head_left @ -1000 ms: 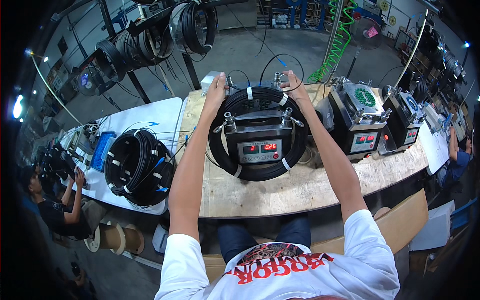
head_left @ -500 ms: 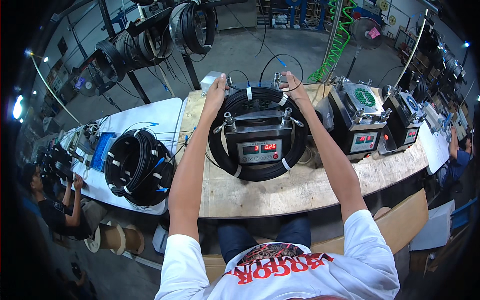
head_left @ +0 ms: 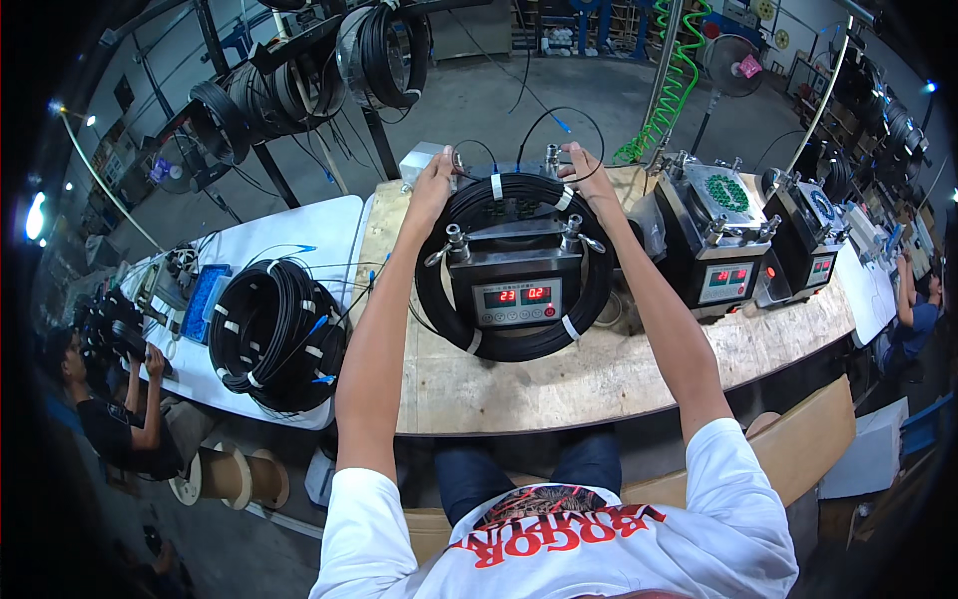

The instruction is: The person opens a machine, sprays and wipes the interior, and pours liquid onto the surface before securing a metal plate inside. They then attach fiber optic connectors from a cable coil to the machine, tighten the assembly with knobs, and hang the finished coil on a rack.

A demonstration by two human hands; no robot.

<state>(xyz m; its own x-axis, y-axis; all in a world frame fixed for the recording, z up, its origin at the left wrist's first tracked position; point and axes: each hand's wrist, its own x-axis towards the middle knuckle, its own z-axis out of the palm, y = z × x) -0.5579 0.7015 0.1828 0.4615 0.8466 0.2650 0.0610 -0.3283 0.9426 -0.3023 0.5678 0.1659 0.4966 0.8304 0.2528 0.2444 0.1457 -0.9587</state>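
Observation:
A black cable coil (head_left: 435,299), tied with white bands, loops around the display front of a fibre polishing machine (head_left: 514,272) on the wooden bench before me. Two metal knobs stand up inside the coil. My left hand (head_left: 431,188) is closed at the machine's far left corner, its fingertips by a metal post. At the far right corner my right hand (head_left: 591,182) curls its fingers beside another metal knob (head_left: 552,156). What the fingers press on is hidden. Thin black leads with blue connectors (head_left: 518,168) rise between my hands. A small white box (head_left: 419,160) sits behind my left hand.
Two similar machines (head_left: 711,235) (head_left: 810,232) stand to the right, with green and blue connectors on top. On the white table at left lie another cable coil (head_left: 232,329) and a blue tray (head_left: 204,299). A green coiled hose (head_left: 664,110) hangs beyond. Co-workers sit at both sides.
The red digits on the machine's display have changed. Both hands stay at the far corners, with hardly any movement. The coil and leads have not moved.

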